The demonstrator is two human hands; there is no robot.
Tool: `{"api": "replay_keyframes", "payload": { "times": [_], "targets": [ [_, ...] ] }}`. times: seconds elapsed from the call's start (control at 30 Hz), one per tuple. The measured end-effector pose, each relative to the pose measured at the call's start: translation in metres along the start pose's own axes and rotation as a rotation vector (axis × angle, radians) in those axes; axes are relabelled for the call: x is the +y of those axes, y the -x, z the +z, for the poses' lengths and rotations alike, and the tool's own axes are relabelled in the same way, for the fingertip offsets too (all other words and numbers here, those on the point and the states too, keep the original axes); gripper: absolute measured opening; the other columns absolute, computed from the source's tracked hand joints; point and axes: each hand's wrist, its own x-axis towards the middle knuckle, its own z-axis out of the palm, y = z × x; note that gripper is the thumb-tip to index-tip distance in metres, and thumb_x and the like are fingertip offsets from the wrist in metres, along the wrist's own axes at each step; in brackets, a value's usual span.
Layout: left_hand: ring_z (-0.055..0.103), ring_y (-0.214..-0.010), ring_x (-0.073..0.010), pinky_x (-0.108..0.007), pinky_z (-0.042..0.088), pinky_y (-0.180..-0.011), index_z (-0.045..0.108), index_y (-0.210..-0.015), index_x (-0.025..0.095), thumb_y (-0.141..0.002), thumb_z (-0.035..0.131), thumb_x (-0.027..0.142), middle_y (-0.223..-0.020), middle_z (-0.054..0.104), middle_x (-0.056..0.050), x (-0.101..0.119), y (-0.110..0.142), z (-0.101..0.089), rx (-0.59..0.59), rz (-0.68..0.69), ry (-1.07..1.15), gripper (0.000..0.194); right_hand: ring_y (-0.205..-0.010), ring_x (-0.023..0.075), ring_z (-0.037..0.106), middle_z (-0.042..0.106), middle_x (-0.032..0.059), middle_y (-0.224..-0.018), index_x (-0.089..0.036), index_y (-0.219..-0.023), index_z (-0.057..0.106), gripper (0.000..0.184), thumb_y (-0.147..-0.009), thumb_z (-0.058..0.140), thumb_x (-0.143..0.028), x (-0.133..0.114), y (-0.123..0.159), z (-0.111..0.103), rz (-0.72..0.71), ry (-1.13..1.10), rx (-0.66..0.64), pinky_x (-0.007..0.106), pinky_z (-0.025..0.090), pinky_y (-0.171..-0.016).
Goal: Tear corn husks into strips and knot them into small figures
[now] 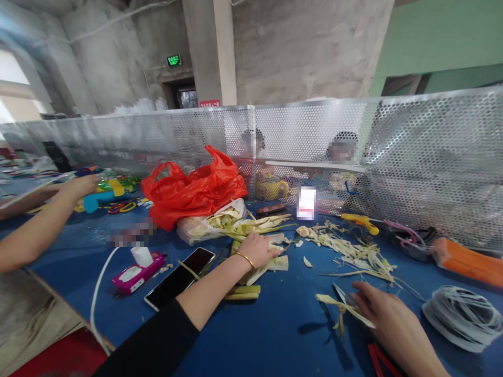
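A blue counter (283, 345) is backed by a perforated metal screen (298, 131), set before a bare concrete wall (310, 52). Leafy stalks (247, 225) are spread beneath and just beyond the left grip (257, 252); its fingers are bent over them, but whether anything is pinched cannot be told. By the right grip (379, 309), a withered leaf strip (328, 299) is held between the fingers, beside what appears to be a knife blade (338, 291). The work is judged to be partly done: a heap of stripped leaves (349, 248) is gathered beyond the right grip, and bare stalk pieces (244, 293) are laid just nearer than the left one. Much seems left, since leafy lengths are contained in the pale plastic bag (194, 230) left of the left grip, overhung by a red plastic bag (192, 191).
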Motion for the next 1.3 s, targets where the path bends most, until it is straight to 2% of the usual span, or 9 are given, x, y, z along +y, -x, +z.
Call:
{"api": "replay_keyframes", "payload": {
  "times": [0.17, 0.27, 0.4, 0.5, 0.57, 0.73, 0.9, 1.07, 1.3],
  "targets": [
    [0.062, -0.098, -0.0280, -0.034, 0.045, -0.084, 0.070, -0.096, 0.021, -0.083, 0.051, 0.058, -0.101, 0.070, -0.012, -0.009, 0.014, -0.004, -0.032, 0.068, -0.003, 0.044, -0.076, 0.0245, 0.071, 0.077, 0.0041, -0.086, -0.026, -0.091, 0.065, 0.029, -0.088, 0.040, -0.042, 0.002, 0.000, 0.002, -0.009, -0.030, 0.007, 0.032, 0.051, -0.068],
    [0.062, -0.096, -0.0206, -0.027, 0.043, -0.082, 0.071, -0.094, 0.024, -0.089, 0.046, 0.051, -0.100, 0.071, -0.006, -0.011, 0.017, -0.012, 0.118, 0.052, 0.071, 0.037, -0.074, 0.0250, 0.071, 0.077, 0.0053, -0.083, -0.026, -0.090, 0.065, 0.030, -0.087, 0.041, -0.043, 0.006, 0.000, 0.004, -0.004, -0.029, 0.039, 0.033, 0.051, -0.069],
    [0.063, -0.086, -0.0182, -0.026, 0.040, -0.075, 0.071, -0.088, 0.021, -0.095, 0.036, 0.038, -0.092, 0.072, -0.007, -0.024, 0.013, -0.034, 0.323, -0.131, 0.068, 0.039, -0.078, 0.0254, 0.072, 0.077, 0.0062, -0.085, -0.024, -0.093, 0.064, 0.030, -0.085, 0.042, -0.041, 0.011, -0.001, 0.004, -0.005, -0.027, 0.083, 0.034, 0.052, -0.072],
    [0.062, -0.088, -0.0211, -0.027, 0.039, -0.072, 0.070, -0.094, 0.020, -0.095, 0.032, 0.039, -0.094, 0.071, -0.009, -0.052, 0.005, -0.057, 0.419, -0.346, -0.036, 0.043, -0.077, 0.0250, 0.072, 0.077, 0.0059, -0.085, -0.024, -0.092, 0.065, 0.029, -0.085, 0.042, -0.040, 0.015, -0.001, 0.007, -0.001, -0.014, 0.095, 0.034, 0.053, -0.072],
    [0.062, -0.090, -0.0215, -0.027, 0.039, -0.069, 0.069, -0.100, 0.024, -0.093, 0.034, 0.034, -0.100, 0.072, -0.007, -0.075, 0.000, -0.069, 0.386, -0.456, -0.094, 0.038, -0.074, 0.0245, 0.072, 0.077, 0.0051, -0.083, -0.024, -0.093, 0.065, 0.029, -0.086, 0.042, -0.040, 0.017, 0.000, 0.010, -0.009, -0.002, 0.109, 0.033, 0.053, -0.070],
    [0.063, -0.094, -0.0236, -0.028, 0.041, -0.074, 0.073, -0.088, 0.029, -0.079, 0.053, 0.026, -0.095, 0.074, -0.005, -0.112, -0.008, -0.072, 0.282, -0.426, -0.108, 0.023, -0.069, 0.0245, 0.072, 0.077, 0.0031, -0.077, -0.026, -0.091, 0.066, 0.026, -0.085, 0.045, -0.040, 0.014, 0.000, 0.011, -0.036, -0.028, 0.076, 0.031, 0.053, -0.062],
    [0.062, -0.099, -0.0255, -0.030, 0.041, -0.083, 0.074, -0.086, 0.030, -0.074, 0.059, 0.028, -0.096, 0.074, -0.006, -0.115, -0.014, -0.062, 0.232, -0.420, -0.148, 0.019, -0.073, 0.0255, 0.072, 0.077, 0.0029, -0.081, -0.026, -0.092, 0.066, 0.030, -0.087, 0.042, -0.043, 0.006, 0.001, 0.004, -0.027, -0.033, 0.011, 0.033, 0.053, -0.065],
    [0.063, -0.095, -0.0242, -0.030, 0.041, -0.080, 0.074, -0.082, 0.029, -0.083, 0.050, 0.034, -0.094, 0.074, -0.006, -0.118, -0.015, -0.064, 0.230, -0.431, -0.164, 0.025, -0.078, 0.0261, 0.072, 0.077, 0.0041, -0.083, -0.025, -0.094, 0.065, 0.031, -0.088, 0.040, -0.043, 0.004, 0.001, 0.003, -0.033, -0.044, -0.029, 0.034, 0.052, -0.069],
    [0.064, -0.091, -0.0249, -0.030, 0.043, -0.074, 0.073, -0.086, 0.024, -0.085, 0.043, 0.030, -0.095, 0.073, -0.009, -0.123, -0.005, -0.068, 0.269, -0.470, -0.182, 0.030, -0.081, 0.0268, 0.072, 0.077, 0.0060, -0.088, -0.024, -0.093, 0.066, 0.028, -0.088, 0.042, -0.038, 0.002, 0.000, 0.002, -0.059, -0.041, -0.045, 0.035, 0.052, -0.070]
  ]
}}
